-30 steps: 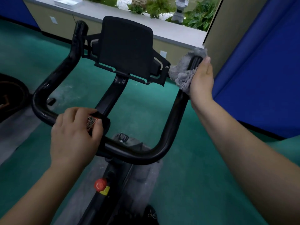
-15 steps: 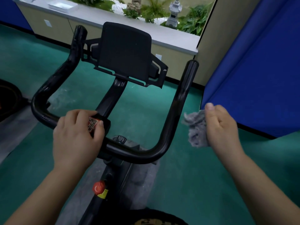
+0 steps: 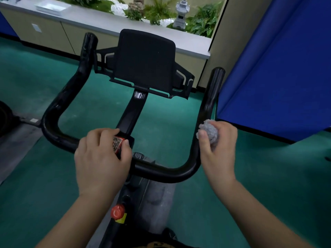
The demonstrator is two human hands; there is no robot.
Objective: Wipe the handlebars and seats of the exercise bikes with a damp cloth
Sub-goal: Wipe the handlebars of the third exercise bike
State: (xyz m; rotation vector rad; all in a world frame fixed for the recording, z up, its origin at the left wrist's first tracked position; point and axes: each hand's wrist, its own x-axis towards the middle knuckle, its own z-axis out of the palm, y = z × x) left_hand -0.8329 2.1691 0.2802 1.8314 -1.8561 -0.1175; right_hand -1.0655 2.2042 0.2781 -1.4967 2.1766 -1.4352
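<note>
My left hand (image 3: pixel 102 156) grips the handlebar (image 3: pixel 161 171) centre to steady it while my right hand (image 3: pixel 217 151) presses the bunched grey cloth (image 3: pixel 209 130) against the right bar.

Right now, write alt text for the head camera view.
A person's right hand holds a balled grey cloth beside the right arm of a black exercise bike handlebar, while the left hand grips the bar's centre. A black console stands ahead over green floor.

Even, dim indoor light, soft focus throughout, wide-angle bending at the edges.
</note>
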